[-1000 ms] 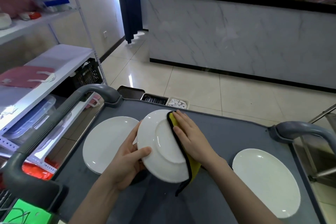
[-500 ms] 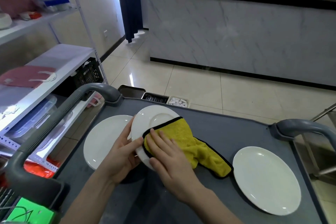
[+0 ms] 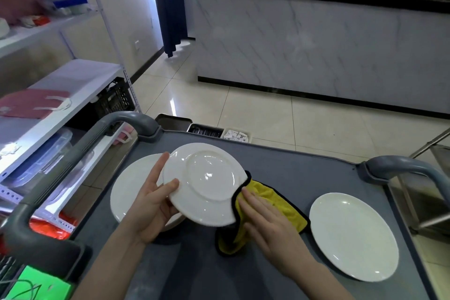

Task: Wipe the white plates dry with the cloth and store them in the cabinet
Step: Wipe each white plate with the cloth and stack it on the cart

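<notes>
Left grip: left hand grasps the held plate by its left rim, thumb on the upturned underside, fingers behind the edge.
Right grip: right hand lies flat with fingers straight, pressing the yellow cloth down; whether it pinches the cloth I cannot tell.
Held plate: white, tilted with its foot ring facing up, lifted above the cart top; it lies between the two grips, its lower right edge touching the cloth.
Cloth: yellow with a black border, under and just beyond the right grip, bunched below the plate's right edge, one fold hanging toward the viewer.
Left plate: white, flat on the cart top, partly behind the left grip and overlapped by the held plate.
Right plate: white, flat on the cart top, to the right of the right grip, apart from the cloth.
Cart handles: one grey handle left of the left grip, another beyond the right plate.
Further off: white shelving at left, tiled floor, marble-fronted counter far ahead.
</notes>
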Available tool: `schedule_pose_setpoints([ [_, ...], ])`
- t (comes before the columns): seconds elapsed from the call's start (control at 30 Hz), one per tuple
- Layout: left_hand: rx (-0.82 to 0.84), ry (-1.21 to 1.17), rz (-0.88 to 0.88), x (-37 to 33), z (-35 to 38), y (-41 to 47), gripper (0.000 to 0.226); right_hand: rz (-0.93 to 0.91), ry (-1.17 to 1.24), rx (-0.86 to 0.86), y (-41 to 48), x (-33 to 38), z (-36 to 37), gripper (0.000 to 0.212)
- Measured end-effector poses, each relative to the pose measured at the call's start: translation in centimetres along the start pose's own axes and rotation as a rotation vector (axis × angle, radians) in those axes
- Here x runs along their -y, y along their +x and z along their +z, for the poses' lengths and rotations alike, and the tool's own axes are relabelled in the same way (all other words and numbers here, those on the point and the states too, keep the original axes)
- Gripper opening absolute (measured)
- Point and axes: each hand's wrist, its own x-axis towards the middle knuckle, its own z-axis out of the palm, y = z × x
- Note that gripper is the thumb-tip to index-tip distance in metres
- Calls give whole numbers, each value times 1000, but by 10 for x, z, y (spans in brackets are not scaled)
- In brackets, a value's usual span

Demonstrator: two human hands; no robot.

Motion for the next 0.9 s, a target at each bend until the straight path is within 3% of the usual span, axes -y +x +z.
schedule_pose_setpoints([
  [0.2, -33, -37, -6, -9, 5, -1, 67, 210, 4, 97, 26, -18, -13, 60],
  [0.4, -92, -184, -57, -14, 7, 1, 47, 24, 27, -164, 28, -3, -21, 62],
  [0.5, -79, -220, -107, -15, 15, 3, 43, 45, 31, -383, 34, 1, -22, 42],
  [0.6, -103, -234, -160, -16, 25, 9, 38, 80, 62, -474, 38, 4, -29, 31],
  [0.7, -107, -172, -220, -18, 36, 16, 27, 175, 122, -520, 40, 1, -41, 26],
  [0.83, -59, 12, -295, -17, 54, 29, 42, 286, 223, -517, 42, -9, -54, 18],
  [0.9, -42, 159, -283, -15, 64, 36, 40, 366, 314, -523, 40, -12, -58, 24],
])
